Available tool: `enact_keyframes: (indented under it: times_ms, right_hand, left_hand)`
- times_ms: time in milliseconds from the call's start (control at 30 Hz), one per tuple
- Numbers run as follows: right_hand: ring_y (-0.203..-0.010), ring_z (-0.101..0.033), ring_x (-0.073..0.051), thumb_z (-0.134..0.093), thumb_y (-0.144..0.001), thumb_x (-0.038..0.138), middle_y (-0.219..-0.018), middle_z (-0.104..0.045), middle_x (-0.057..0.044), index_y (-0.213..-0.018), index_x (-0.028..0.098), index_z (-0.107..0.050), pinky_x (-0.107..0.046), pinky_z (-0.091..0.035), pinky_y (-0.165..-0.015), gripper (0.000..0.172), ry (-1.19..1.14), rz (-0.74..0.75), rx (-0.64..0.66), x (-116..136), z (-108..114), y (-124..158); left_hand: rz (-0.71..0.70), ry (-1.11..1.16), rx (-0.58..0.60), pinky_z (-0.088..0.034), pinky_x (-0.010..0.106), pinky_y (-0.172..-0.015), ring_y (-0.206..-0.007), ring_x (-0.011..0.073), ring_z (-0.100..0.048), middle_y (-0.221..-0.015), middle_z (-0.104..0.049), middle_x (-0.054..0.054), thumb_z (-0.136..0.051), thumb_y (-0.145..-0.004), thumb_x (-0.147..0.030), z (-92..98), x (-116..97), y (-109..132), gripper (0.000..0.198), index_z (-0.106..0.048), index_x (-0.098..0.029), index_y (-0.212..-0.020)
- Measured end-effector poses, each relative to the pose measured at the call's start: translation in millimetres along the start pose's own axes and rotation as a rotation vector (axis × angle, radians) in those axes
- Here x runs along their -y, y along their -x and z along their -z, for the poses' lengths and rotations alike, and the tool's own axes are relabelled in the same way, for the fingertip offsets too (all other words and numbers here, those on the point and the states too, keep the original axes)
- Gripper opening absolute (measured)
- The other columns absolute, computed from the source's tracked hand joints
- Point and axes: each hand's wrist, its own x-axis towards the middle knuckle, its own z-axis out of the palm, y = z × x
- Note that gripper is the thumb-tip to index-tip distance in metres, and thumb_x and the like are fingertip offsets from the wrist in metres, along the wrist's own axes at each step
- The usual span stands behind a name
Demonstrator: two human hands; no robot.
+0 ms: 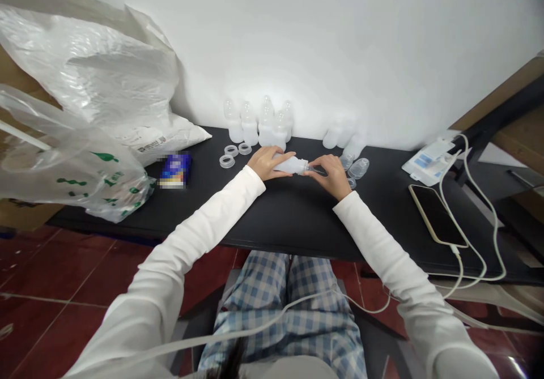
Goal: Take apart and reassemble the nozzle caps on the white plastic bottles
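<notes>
My left hand point(269, 162) is wrapped around a translucent white plastic bottle point(289, 165), tipped on its side with its neck to the right. At the neck my right hand point(331, 175) has its fingers pinched together on a small clear piece, too fine to make out. Just left of my left hand lie clear plastic rings point(227, 161). Behind it several bottles with clear domed caps point(266, 121) stand against the wall. Near my right hand are loose clear domed caps point(358, 168), and behind them more white bottles point(340, 132).
At the left, a large white plastic bag point(93, 67) and a clear bag with green print point(106, 175) bulge beside a blurred blue packet point(174, 170). A phone point(437, 214), white cables point(488, 209) and a white-and-blue packet point(429, 162) lie on the right of the black table point(297, 220).
</notes>
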Motion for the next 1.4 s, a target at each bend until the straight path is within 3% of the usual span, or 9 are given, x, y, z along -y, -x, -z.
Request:
enact_keyframes:
  times_ms: [233, 367, 467, 633, 767, 900, 1000, 1200, 1400]
  right_hand:
    - [-0.082, -0.058, -0.022, -0.023, -0.108, 0.046, -0.085, -0.070, -0.008, -0.073, 0.022, -0.066, -0.041, -0.038, -0.080, 0.060, 0.086, -0.120, 0.112, 2, -4, -2]
    - [-0.102, -0.061, -0.028, -0.039, -0.103, 0.053, -0.116, -0.071, -0.011, -0.120, 0.021, -0.064, -0.043, -0.040, -0.090, 0.044, 0.077, -0.103, 0.109, 2, 2, -2]
    - [-0.110, -0.061, -0.031, -0.057, -0.095, 0.054, -0.128, -0.066, -0.014, -0.137, 0.021, -0.051, -0.045, -0.040, -0.095, 0.054, 0.037, -0.045, 0.109, 2, 6, -3]
    - [-0.102, -0.062, -0.027, -0.052, -0.100, 0.043, -0.112, -0.071, -0.009, -0.113, 0.024, -0.063, -0.043, -0.040, -0.090, 0.026, 0.038, -0.003, 0.086, 1, 7, -3]
    - [-0.092, -0.060, -0.024, -0.035, -0.105, 0.044, -0.097, -0.069, -0.008, -0.091, 0.024, -0.069, -0.044, -0.038, -0.089, 0.042, 0.038, -0.024, 0.123, -2, 4, -1]
    - [-0.105, -0.059, -0.029, -0.042, -0.102, 0.052, -0.113, -0.069, -0.011, -0.115, 0.024, -0.066, -0.046, -0.038, -0.094, 0.039, 0.059, -0.058, 0.105, -1, 3, 0]
    - [-0.117, -0.057, -0.034, -0.062, -0.091, 0.056, -0.131, -0.064, -0.015, -0.139, 0.022, -0.050, -0.047, -0.038, -0.097, 0.059, 0.044, -0.032, 0.087, 2, 3, -1]
    - [-0.107, -0.061, -0.029, -0.061, -0.094, 0.041, -0.117, -0.069, -0.010, -0.117, 0.023, -0.059, -0.044, -0.039, -0.094, 0.030, 0.026, 0.024, 0.102, 6, 2, -1]
    - [-0.088, -0.057, -0.024, -0.060, -0.091, 0.044, -0.091, -0.062, -0.005, -0.093, 0.023, -0.061, -0.040, -0.042, -0.083, 0.021, -0.093, -0.170, 0.087, 8, -7, -1]
  left_hand:
    - [-0.049, -0.039, 0.003, -0.048, 0.039, -0.088, -0.098, 0.0253, -0.065, -0.107, -0.068, 0.014, -0.064, -0.089, -0.056, -2.8, -6, -3, 0.055, -0.063, -0.027, -0.136]
    - [0.058, -0.034, 0.036, -0.047, 0.040, -0.087, -0.099, 0.0273, -0.064, -0.110, -0.067, 0.015, -0.064, -0.088, -0.058, -2.8, -3, -3, 0.058, -0.063, -0.025, -0.136]
    - [0.107, -0.035, 0.049, -0.047, 0.040, -0.085, -0.099, 0.0280, -0.064, -0.110, -0.066, 0.016, -0.063, -0.088, -0.061, -0.3, -1, -4, 0.060, -0.064, -0.024, -0.135]
    - [0.137, -0.022, 0.118, -0.047, 0.040, -0.087, -0.099, 0.0276, -0.064, -0.110, -0.067, 0.015, -0.060, -0.089, -0.062, 4.3, -4, -5, 0.059, -0.065, -0.025, -0.134]
    - [0.123, 0.025, 0.139, -0.048, 0.041, -0.090, -0.102, 0.0277, -0.063, -0.112, -0.066, 0.014, -0.064, -0.088, -0.059, 5.6, -7, -7, 0.056, -0.065, -0.027, -0.134]
    - [0.137, 0.042, 0.156, -0.048, 0.042, -0.091, -0.103, 0.0283, -0.063, -0.113, -0.066, 0.015, -0.064, -0.088, -0.058, 5.5, -8, -8, 0.057, -0.064, -0.026, -0.135]
    - [0.158, 0.034, 0.156, -0.048, 0.042, -0.091, -0.103, 0.0288, -0.063, -0.113, -0.065, 0.016, -0.062, -0.089, -0.060, 5.0, -7, -7, 0.058, -0.065, -0.025, -0.135]
    - [0.120, 0.049, 0.150, -0.048, 0.043, -0.092, -0.105, 0.0287, -0.063, -0.114, -0.065, 0.015, -0.067, -0.087, -0.056, 3.3, -5, -4, 0.057, -0.064, -0.026, -0.136]
    - [0.097, 0.028, 0.118, -0.046, 0.047, -0.101, -0.114, 0.0287, -0.062, -0.121, -0.066, 0.014, -0.062, -0.094, -0.038, 5.5, -10, -6, 0.045, -0.061, -0.034, -0.139]
